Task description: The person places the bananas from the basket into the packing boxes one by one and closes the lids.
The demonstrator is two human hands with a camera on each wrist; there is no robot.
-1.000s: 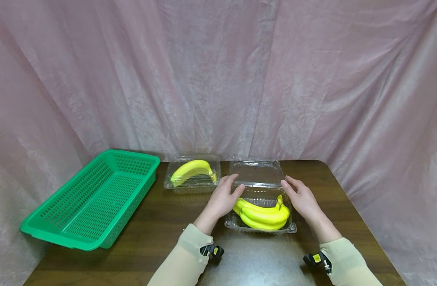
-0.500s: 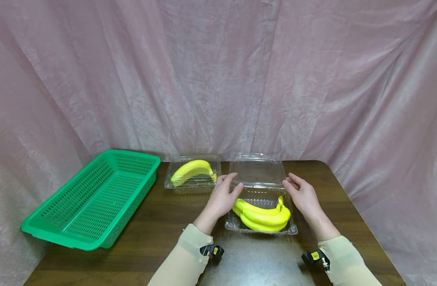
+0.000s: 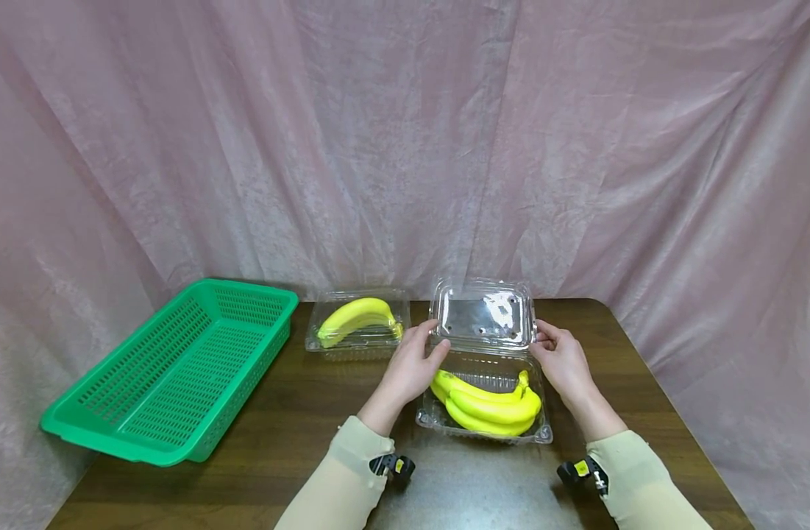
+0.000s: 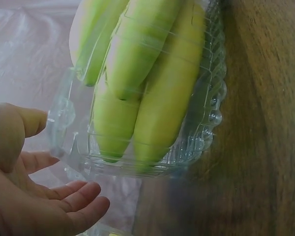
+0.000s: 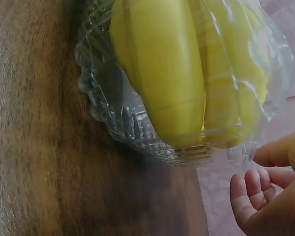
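A clear plastic clamshell container (image 3: 431,421) holds a bunch of yellow bananas (image 3: 491,411), its hinged lid (image 3: 484,313) tilted up at the back. At the container's left side is my left hand (image 3: 410,366), thumb and fingers spread apart; in the left wrist view the index fingertip (image 4: 51,158) is right at the plastic edge. My right hand (image 3: 565,366) pinches the lid's right edge between thumb (image 5: 273,151) and forefinger, the other fingers curled. Through the clear wall the banana ends show in both wrist views.
A green perforated basket (image 3: 246,397) stands on the left of the brown wooden table (image 3: 299,419). Behind my left hand sits a second clear container (image 3: 318,335) with a yellow banana bunch (image 3: 358,316) inside. A pink curtain (image 3: 405,147) hangs behind the table.
The lid has risen from lying back to a steeper tilt. My right hand's fingers have drawn in at its edge, while my left hand has barely moved. The container has shifted slightly toward me.
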